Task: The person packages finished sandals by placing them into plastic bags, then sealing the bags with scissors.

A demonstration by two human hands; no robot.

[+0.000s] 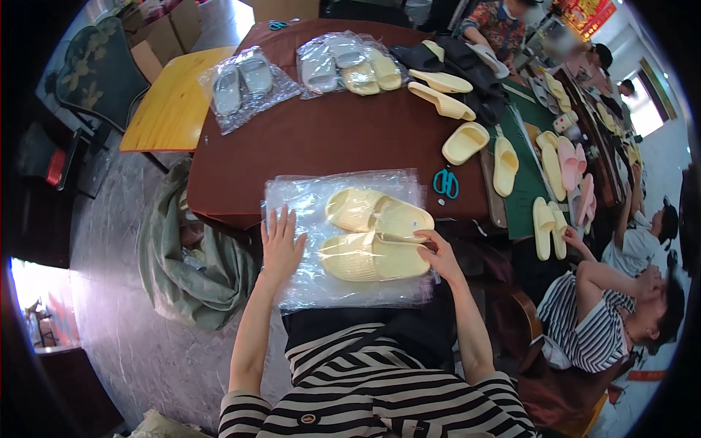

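We are working at the near edge of a table covered in dark brown cloth, where a pair of pale yellow slippers is lying on a stack of clear plastic bags. The toe ends are pointing left and appearing glossy, as if under film; the heels are facing right. Our left hand is lying flat on the plastic, left of the toes, with its fingers open and spread. Our right hand is touching the heel ends with bent fingers; we cannot tell whether they are gripping a slipper or the plastic.

Just beyond our right hand, teal scissors are lying on the cloth, and farther out a loose yellow slipper is sitting. These are crowding the right side, with black slippers piling up at the far right. On the right, a green mat is carrying more footwear, including pink slippers, and a co-worker in a striped shirt is reaching a hand to another yellow pair. Bagged grey slippers are resting well apart at the far left, and a mixed bagged group is lying right of them. On the floor to the left, a greenish sack is slumping beside the table.
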